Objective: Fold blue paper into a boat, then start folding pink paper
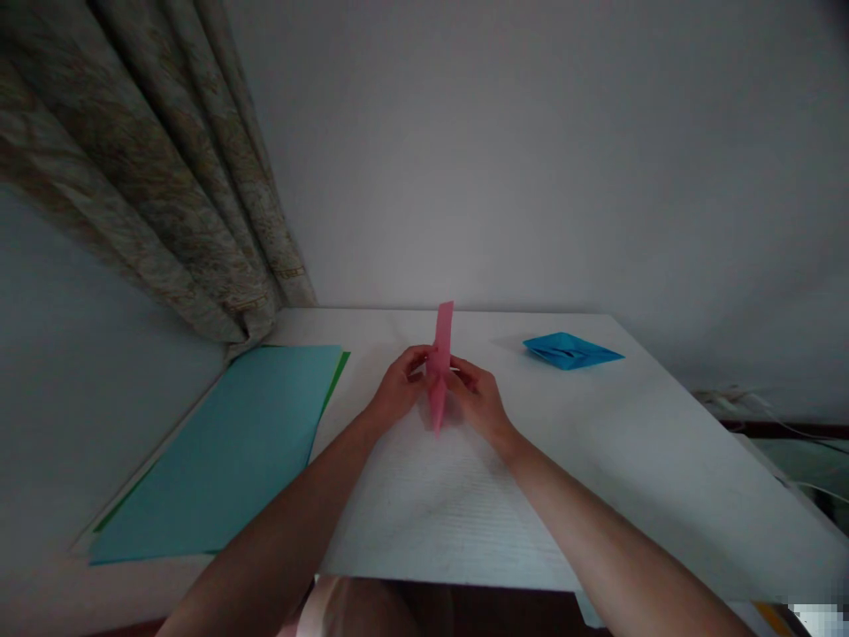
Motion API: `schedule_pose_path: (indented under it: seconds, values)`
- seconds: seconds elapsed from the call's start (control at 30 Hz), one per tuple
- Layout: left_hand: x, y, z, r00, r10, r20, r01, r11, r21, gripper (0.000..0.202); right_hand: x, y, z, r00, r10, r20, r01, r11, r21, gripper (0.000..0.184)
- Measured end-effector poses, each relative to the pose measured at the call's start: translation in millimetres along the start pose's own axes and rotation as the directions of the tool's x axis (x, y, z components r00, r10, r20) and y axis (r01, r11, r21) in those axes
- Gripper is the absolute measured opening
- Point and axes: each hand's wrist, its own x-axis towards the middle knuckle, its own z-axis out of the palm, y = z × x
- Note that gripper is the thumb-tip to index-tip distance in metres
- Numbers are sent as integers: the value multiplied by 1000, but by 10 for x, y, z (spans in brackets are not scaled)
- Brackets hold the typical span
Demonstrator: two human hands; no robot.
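Note:
A narrow folded piece of pink paper stands upright between my hands, above the middle of the white table. Its lower end tapers to a point toward me. My left hand grips its left side, and the fingers curl behind it. On the other side my right hand pinches the paper near its middle, thumb in front. Some fingertips of both hands are hidden by the paper. Farther right lies a blue folded paper boat, pointed at its right end, touched by neither hand.
A stack of large coloured sheets, light blue on top with green edges showing, lies at the table's left. A patterned curtain hangs down to the back left corner. The wall rises behind the white table. Cables run beyond the right edge.

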Motion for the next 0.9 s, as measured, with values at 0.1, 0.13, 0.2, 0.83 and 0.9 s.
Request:
schedule_pose_path:
  seconds: [0.1, 0.13, 0.2, 0.83, 0.9]
  values:
    - [31, -26, -40, 988, -74, -133, 67, 996, -51, 59, 10, -15, -6, 996, 22, -85, -19, 999, 39, 31]
    - [41, -23, -61, 979, -108, -172, 98, 993, -67, 57, 12, -21, -10, 993, 35, -115, -29, 998, 55, 30]
    - [51, 1, -103, 965, -177, -193, 154, 980, -127, 46, 16, -30, -19, 986, 91, -141, -75, 990, 117, 32]
    - [36, 92, -151, 952, -285, -111, 243, 925, -293, 39, 17, -54, -32, 956, 283, -78, -236, 899, 368, 36]
    - [35, 92, -154, 947, -299, -114, 255, 921, -295, 38, 14, -46, -35, 950, 305, -59, -264, 893, 364, 37]
